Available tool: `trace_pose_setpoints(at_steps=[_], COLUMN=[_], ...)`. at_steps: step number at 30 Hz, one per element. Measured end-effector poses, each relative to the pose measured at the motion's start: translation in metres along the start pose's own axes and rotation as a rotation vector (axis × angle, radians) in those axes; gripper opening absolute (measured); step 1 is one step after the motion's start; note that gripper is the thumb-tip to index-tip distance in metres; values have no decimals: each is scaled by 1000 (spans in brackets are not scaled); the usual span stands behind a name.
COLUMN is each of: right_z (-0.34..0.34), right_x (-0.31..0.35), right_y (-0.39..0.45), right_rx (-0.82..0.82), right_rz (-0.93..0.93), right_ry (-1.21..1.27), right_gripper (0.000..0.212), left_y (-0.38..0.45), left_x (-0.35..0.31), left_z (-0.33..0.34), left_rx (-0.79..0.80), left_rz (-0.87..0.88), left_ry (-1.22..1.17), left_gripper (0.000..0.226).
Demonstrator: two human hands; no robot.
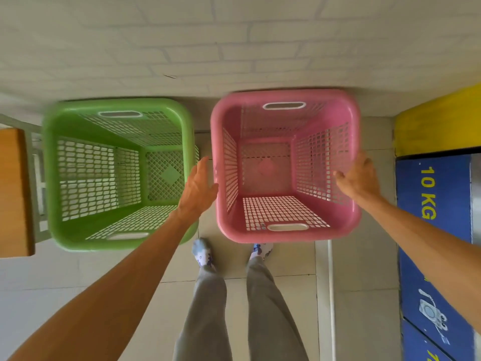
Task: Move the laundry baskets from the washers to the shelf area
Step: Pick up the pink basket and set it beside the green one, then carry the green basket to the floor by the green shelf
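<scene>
Probably mid-handling: pink basket (247,237) sits on the floor (364,282) beside the green basket (49,178). Left hand (197,188) released, flat beside its left rim; right hand (359,175) straddles the right rim, can't tell whether it grips. Next needs both rims clamped.

A white brick wall (182,48) meets a pale tiled floor (364,282) below it, with a wooden board (13,191) toward the wall's left end and a yellow-topped blue panel (437,230) marked 10 KG toward its right end.

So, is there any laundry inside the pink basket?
No, the pink basket is empty: its perforated floor and walls show bare all the way down.
</scene>
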State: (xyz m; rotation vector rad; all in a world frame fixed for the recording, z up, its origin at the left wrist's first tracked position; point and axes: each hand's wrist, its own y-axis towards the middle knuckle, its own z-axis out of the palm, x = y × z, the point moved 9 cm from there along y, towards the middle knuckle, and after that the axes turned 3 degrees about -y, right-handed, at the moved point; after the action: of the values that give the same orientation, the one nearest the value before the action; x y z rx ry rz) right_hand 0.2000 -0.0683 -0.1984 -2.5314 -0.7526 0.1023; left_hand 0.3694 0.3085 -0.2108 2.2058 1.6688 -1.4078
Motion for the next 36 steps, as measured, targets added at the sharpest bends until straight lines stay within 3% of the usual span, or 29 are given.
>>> trace_pose_setpoints(at_steps=[7, 14, 19, 25, 31, 36], right_z=[5, 40, 80, 129, 155, 153], right_x=[118, 253, 328, 371, 375, 376], right_y=[-89, -148, -159, -152, -147, -154], right_rx=[29, 35, 101, 286, 268, 268], right_rz=[-229, -385, -360, -201, -95, -90], right_ry=[-6, 28, 93, -27, -43, 18], right_gripper=[62, 41, 39, 64, 43, 41], left_y=[-43, -78, -69, -33, -8, 0], left_x=[47, 168, 244, 290, 313, 329], left_z=[-107, -240, -301, -312, -298, -302], left_rx=[-99, -256, -251, -197, -178, -170], left_rz=[-80, -218, -252, -273, -266, -262], left_ry=[45, 57, 65, 33, -39, -110], left_gripper=[72, 67, 65, 66, 79, 71])
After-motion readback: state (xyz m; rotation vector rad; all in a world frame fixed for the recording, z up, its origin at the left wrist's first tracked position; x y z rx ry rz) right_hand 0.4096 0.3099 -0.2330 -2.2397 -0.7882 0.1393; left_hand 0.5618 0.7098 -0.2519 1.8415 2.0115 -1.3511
